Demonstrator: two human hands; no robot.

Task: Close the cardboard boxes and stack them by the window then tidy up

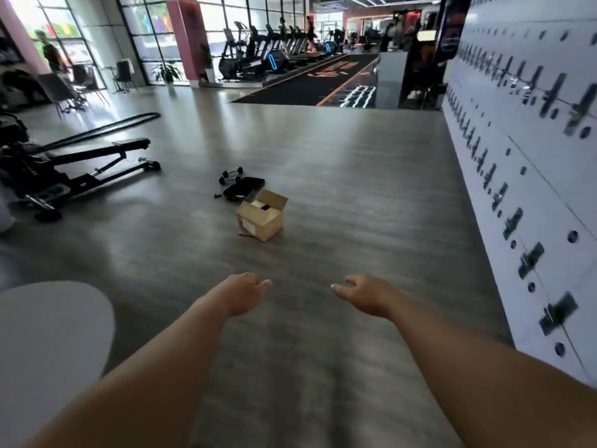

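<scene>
Both hands, the left hand (247, 294) and the right hand (366, 294), reach forward empty with fingers loosely curled, probably readying for the cardboard box (261, 218). It sits on the floor (355, 189) well ahead with one flap up (not yet closed), just beside two dumbbells (230, 175) and a black tray (244, 188), far from the windows (155, 33).

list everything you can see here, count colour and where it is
cardboard box: one, brown, open flaps, on the floor mid-room
dumbbells: two, black, on the floor behind the box
black tray: one, flat on the floor, between dumbbells and box
weight bench: one, black, left side
rope: one, black, on the floor behind the bench
treadmills: a row, black, far back by the windows
lockers: a wall of them, white, right side
potted plant: one, green, by the pink pillar
left hand: empty, fingers loosely curled, stretched forward
right hand: empty, fingers relaxed, stretched forward
</scene>
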